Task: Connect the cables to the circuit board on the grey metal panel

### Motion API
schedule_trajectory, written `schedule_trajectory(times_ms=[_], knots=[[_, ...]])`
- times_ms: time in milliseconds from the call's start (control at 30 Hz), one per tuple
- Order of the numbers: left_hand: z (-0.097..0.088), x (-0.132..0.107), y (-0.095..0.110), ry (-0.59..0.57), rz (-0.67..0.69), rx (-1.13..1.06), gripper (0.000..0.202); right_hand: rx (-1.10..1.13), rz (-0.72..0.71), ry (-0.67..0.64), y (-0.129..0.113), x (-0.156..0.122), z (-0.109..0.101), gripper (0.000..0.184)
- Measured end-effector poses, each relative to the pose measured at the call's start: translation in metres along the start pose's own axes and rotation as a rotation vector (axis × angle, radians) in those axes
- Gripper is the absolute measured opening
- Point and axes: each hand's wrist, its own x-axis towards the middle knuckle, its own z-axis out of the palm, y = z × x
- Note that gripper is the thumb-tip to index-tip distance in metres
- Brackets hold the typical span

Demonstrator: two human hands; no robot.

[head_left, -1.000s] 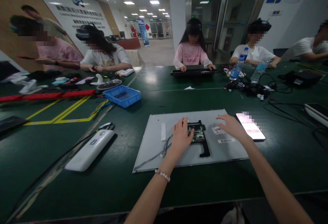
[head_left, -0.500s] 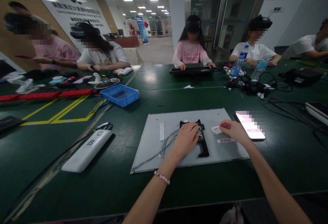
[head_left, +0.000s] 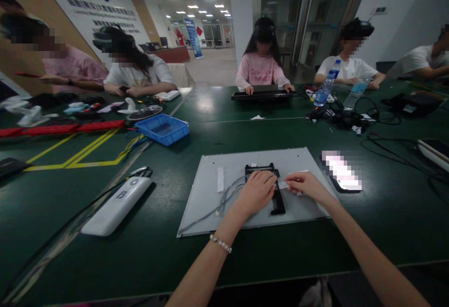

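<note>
A flat grey-white panel (head_left: 210, 190) lies on the green table in front of me. On its middle sits a black plastic bracket (head_left: 278, 204), with thin grey cables (head_left: 226, 199) running off to the left. My left hand (head_left: 257, 187) is curled over the bracket's upper part, its fingers pressed together and covering what lies beneath. Just right of the bracket, my right hand (head_left: 305, 185) pinches a small white label (head_left: 282, 185) between thumb and fingertips. A white strip (head_left: 220, 179) is on the panel's left side.
A phone (head_left: 342, 176) lies right of the panel. To the left are a white power bank (head_left: 119, 206) with a black cable and a blue tray (head_left: 163, 131). Bottles (head_left: 327, 84) and tangled cables (head_left: 333, 117) stand farther back. Several co-workers sit around the table.
My right hand has moved left with the white label, from the panel's right side to the bracket's edge. My left hand stays on the bracket.
</note>
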Motion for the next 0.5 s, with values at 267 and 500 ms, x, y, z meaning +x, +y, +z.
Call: schedule_trajectory(times_ms=[267, 500], knots=[[0.001, -0.002, 0.005, -0.069, 0.092, 0.011, 0.027, -0.049, -0.129, -0.001, 0.0, 0.001, 0.012, 0.02], [0.002, -0.003, 0.006, -0.063, 0.073, -0.035, 0.028, -0.239, -0.255, 0.092, -0.007, -0.004, 0.016, 0.017]])
